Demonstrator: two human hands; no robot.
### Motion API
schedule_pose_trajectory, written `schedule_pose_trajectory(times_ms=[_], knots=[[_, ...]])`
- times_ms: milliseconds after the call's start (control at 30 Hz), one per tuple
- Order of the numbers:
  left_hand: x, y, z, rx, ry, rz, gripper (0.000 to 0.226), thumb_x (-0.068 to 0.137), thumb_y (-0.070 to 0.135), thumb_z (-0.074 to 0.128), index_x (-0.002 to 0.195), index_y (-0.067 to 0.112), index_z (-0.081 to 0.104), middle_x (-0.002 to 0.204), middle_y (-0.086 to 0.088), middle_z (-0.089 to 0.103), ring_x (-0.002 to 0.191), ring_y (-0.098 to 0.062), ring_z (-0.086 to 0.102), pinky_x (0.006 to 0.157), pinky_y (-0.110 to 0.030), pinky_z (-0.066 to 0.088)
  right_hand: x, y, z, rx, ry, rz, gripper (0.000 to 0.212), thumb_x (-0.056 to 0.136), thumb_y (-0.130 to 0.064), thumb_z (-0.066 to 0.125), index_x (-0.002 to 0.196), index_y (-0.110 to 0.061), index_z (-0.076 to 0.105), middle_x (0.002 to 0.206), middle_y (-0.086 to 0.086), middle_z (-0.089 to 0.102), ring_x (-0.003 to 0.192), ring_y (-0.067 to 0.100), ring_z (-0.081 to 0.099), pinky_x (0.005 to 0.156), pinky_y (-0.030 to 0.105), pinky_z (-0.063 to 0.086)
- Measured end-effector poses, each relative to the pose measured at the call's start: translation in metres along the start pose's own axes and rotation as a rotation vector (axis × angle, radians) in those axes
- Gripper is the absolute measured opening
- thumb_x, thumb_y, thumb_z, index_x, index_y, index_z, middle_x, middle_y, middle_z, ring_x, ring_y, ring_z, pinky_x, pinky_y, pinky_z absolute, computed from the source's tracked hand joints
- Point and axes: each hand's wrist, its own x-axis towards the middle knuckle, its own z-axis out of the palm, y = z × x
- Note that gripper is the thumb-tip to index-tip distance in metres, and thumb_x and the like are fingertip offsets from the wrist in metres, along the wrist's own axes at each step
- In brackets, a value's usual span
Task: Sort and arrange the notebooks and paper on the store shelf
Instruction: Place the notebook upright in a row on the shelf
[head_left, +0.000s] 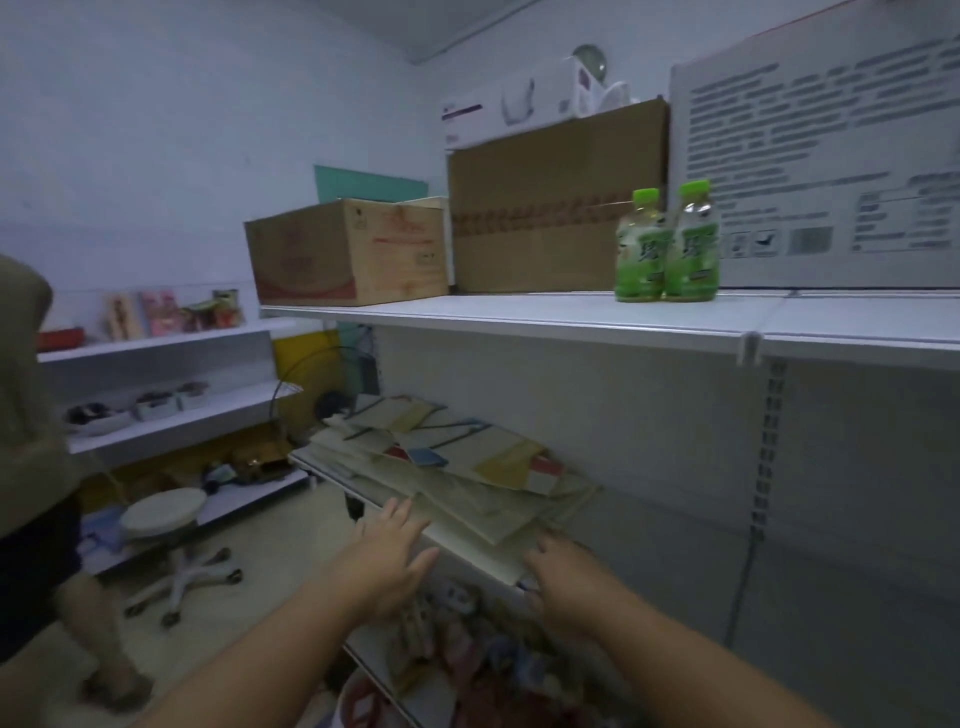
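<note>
A messy spread of cream notebooks and papers (457, 478) with yellow, red and blue patches lies on the middle white shelf (332, 475), some overhanging its front edge. My left hand (387, 556) reaches toward the near front edge of the pile with straight fingers, holding nothing. My right hand (566, 577) sits at the near right corner of the pile, where its fingers meet the edge of the lowest sheets; whether they grip is unclear.
The top shelf (519, 317) carries two green bottles (665, 249), cardboard boxes (348, 254) and a large white box (831, 156). A lower shelf holds colourful items (467, 654). A white stool (166, 519) and a standing person (31, 441) are at left.
</note>
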Motion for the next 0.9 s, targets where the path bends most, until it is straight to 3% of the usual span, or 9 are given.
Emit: schedule_pose_trajectory(times_ms=[100,233,367,433,533,633,733,833,900], knots=[[0.038,-0.012,-0.010,0.018,-0.007,-0.023,0.058,0.098,0.050,0.029,0.150,0.025,0.021,0.160,0.000,0.005,0.148,-0.016,-0.003,0.121,-0.041,0.006,0.060,0.007,0.004,0.103,0.108,0.009,0.045,0.092,-0.032,0.044,0.135,-0.017,0.044,0.146,0.009,0.034,0.125,0.026,0.043,0.099,0.028,0.040],[0.074,-0.019,-0.019,0.000,-0.018,-0.051,0.058,0.098,0.048,0.032,0.150,0.024,0.021,0.160,-0.001,0.010,0.147,-0.016,0.001,0.118,-0.033,0.008,0.137,0.019,0.007,0.153,0.089,0.037,0.055,0.094,-0.032,0.042,0.145,-0.019,0.028,0.155,0.007,0.016,0.141,0.025,0.024,0.110,0.035,0.031],[0.094,-0.029,-0.017,-0.077,-0.051,-0.052,0.056,0.098,0.048,0.034,0.149,0.029,0.021,0.160,0.003,0.010,0.147,-0.013,0.002,0.119,-0.033,0.008,0.200,0.007,0.021,0.236,0.169,0.088,0.054,0.095,-0.033,0.042,0.145,-0.018,0.029,0.156,0.008,0.016,0.144,0.022,0.016,0.114,0.037,0.025],[0.102,-0.037,-0.015,-0.082,-0.062,-0.036,0.054,0.098,0.046,0.037,0.148,0.032,0.024,0.159,0.006,0.014,0.146,-0.011,0.010,0.117,-0.031,0.013,0.216,0.007,0.031,0.151,0.206,0.100,0.050,0.094,-0.036,0.042,0.140,-0.017,0.035,0.148,0.009,0.032,0.139,0.022,0.028,0.110,0.038,0.027],[0.118,-0.055,-0.020,-0.186,-0.014,-0.025,0.047,0.096,0.040,0.043,0.143,0.033,0.035,0.151,0.008,0.033,0.133,-0.008,0.039,0.108,-0.026,0.031,0.228,0.015,0.037,0.093,0.327,0.103,0.036,0.091,-0.045,0.049,0.114,-0.018,0.055,0.119,0.006,0.053,0.114,0.025,0.050,0.094,0.035,0.040],[0.148,-0.076,-0.022,-0.361,0.016,-0.046,0.038,0.096,0.033,0.046,0.134,0.027,0.049,0.135,0.008,0.053,0.118,-0.007,0.052,0.101,-0.026,0.043,0.229,0.020,0.034,0.051,0.388,0.018,0.052,0.083,-0.062,0.041,0.099,-0.016,0.060,0.104,0.006,0.056,0.101,0.024,0.053,0.083,0.032,0.043],[0.183,-0.091,-0.027,-0.652,0.066,-0.126,0.025,0.099,0.024,0.043,0.115,0.016,0.060,0.098,0.000,0.067,0.082,-0.011,0.065,0.070,-0.024,0.053,0.220,0.027,0.025,0.209,0.400,-0.041,0.071,0.074,-0.070,0.028,0.086,-0.013,0.069,0.090,0.005,0.063,0.088,0.018,0.060,0.074,0.026,0.048],[0.210,-0.102,-0.039,-1.057,0.006,-0.257,0.038,0.100,0.030,0.040,0.103,0.000,0.063,0.080,-0.012,0.069,0.056,-0.019,0.065,0.049,-0.024,0.050,0.204,0.029,0.013,0.267,0.753,-0.050,0.052,0.091,-0.047,0.038,0.081,-0.013,0.076,0.079,0.000,0.073,0.073,0.008,0.066,0.077,0.006,0.045],[0.225,-0.115,-0.044,-1.306,-0.251,-0.308,0.058,0.100,0.046,0.032,0.110,-0.004,0.060,0.093,-0.020,0.069,0.065,-0.026,0.068,0.050,-0.024,0.051,0.194,0.014,0.006,0.263,0.938,-0.065,0.053,0.098,-0.041,0.035,0.089,-0.009,0.076,0.086,-0.001,0.074,0.083,0.004,0.060,0.085,-0.004,0.032]])
